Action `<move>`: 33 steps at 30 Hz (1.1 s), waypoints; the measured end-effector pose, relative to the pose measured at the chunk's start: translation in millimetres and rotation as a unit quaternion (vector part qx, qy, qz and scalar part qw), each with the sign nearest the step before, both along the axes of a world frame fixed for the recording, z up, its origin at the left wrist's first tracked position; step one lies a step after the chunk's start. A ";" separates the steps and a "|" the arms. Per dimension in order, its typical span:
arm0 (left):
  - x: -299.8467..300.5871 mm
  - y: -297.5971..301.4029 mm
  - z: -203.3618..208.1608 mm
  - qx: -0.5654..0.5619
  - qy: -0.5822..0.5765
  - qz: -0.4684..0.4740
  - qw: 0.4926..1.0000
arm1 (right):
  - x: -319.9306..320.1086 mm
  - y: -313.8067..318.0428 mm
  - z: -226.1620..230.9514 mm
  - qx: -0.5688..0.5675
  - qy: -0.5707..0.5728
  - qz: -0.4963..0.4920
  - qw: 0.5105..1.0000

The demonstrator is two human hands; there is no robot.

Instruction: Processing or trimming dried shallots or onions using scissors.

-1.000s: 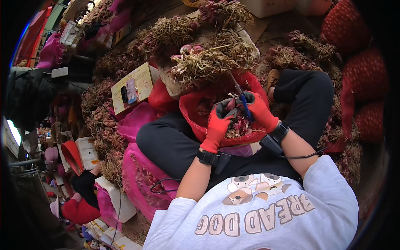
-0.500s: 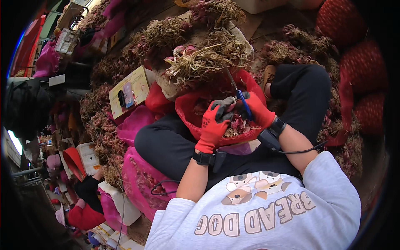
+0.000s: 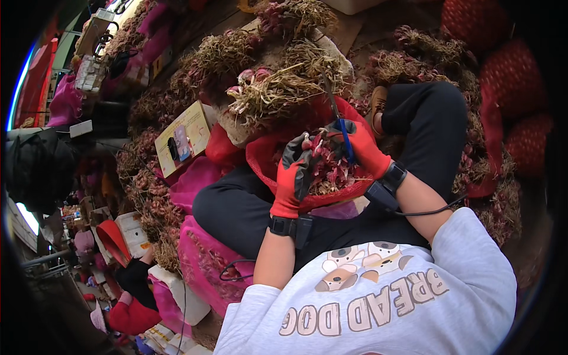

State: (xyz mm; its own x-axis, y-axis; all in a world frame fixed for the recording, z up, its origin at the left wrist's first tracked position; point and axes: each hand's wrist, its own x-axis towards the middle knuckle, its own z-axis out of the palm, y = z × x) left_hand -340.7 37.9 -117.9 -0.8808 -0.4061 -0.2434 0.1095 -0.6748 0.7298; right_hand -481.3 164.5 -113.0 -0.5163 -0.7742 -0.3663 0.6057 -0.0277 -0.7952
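Note:
My left hand (image 3: 294,160), in a red glove with grey palm and fingers, is closed on a small reddish shallot (image 3: 306,144). My right hand (image 3: 358,145), gloved alike, grips scissors with blue handles (image 3: 345,141); their long blades point away from me toward the dried stalks. Both hands are over a red mesh bag (image 3: 264,171) between my legs, which holds loose shallots and papery skins (image 3: 331,174). Beyond it, a bunch of shallots with dry tops (image 3: 275,92) lies on a pale block (image 3: 239,131).
More dried bunches (image 3: 222,50) are heaped around me. At the left is a cardboard box lid (image 3: 198,121) with a phone (image 3: 182,144) on it. Pink mesh sacks (image 3: 207,260) lie by my knee; full red sacks (image 3: 515,83) stand at right. Another person in red (image 3: 133,313) sits lower left.
My left hand has turned more upright and drawn slightly away from the right hand, uncovering the shallot in its fingers. The scissors have swung a little more upright.

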 end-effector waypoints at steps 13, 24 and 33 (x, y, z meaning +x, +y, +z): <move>4.8 -2.8 -16.9 -0.285 -0.065 -0.110 0.950 | 16.4 -12.1 -0.2 -0.022 0.318 0.058 0.946; -5.4 -7.1 2.3 0.385 0.016 -0.151 0.910 | 15.2 -3.9 3.8 -0.044 -0.121 -0.019 0.991; -1.2 -4.5 -0.3 0.289 0.138 -0.143 0.937 | 7.6 -5.6 3.6 -0.186 -0.277 -0.023 0.942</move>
